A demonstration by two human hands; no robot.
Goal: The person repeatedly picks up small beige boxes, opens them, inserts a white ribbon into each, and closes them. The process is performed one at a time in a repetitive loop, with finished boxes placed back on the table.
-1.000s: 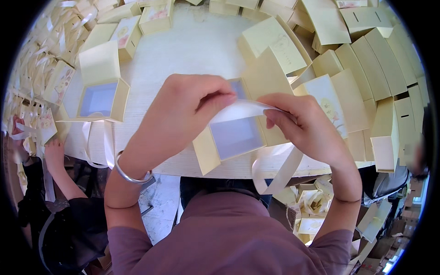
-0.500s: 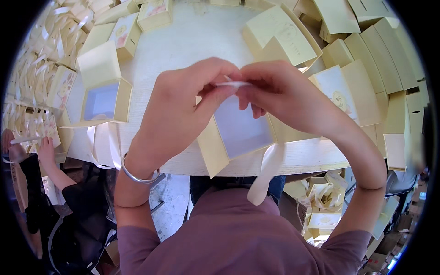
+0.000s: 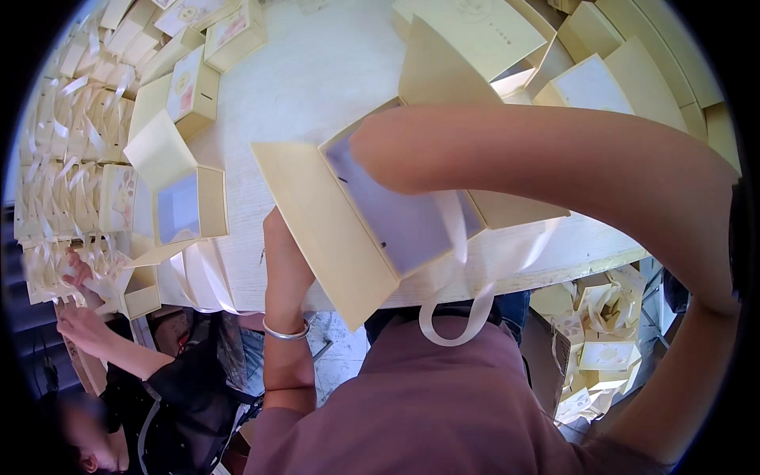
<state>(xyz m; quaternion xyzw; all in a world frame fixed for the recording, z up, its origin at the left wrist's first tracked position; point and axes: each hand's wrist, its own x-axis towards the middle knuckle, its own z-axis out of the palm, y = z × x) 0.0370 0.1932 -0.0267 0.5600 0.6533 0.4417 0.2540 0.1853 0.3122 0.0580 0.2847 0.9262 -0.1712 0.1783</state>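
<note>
An open cream gift box (image 3: pixel 332 229) with a lavender inside lies tilted in front of me, its flaps spread. My right hand (image 3: pixel 388 150) reaches down into this box; its fingers are hidden behind the wrist. My left hand (image 3: pixel 286 253) is at the outside of the box's left flap, which covers its fingers. From the box's near right side a white ribbon (image 3: pixel 465 336) comes out and hangs in a loop over the table edge.
At my left stands another open cream box (image 3: pixel 212 202) with ribbon hanging from it. Rows of ribboned boxes (image 3: pixel 63 119) fill the far left, where a person's hands (image 3: pixel 83 324) work. More boxes (image 3: pixel 483 32) crowd the far right, and others (image 3: pixel 609 356) lie below the table.
My hands have come apart from the white ribbon they pinched together. The right has gone down into the box, the left to its left flap. The box now sits turned and more raised.
</note>
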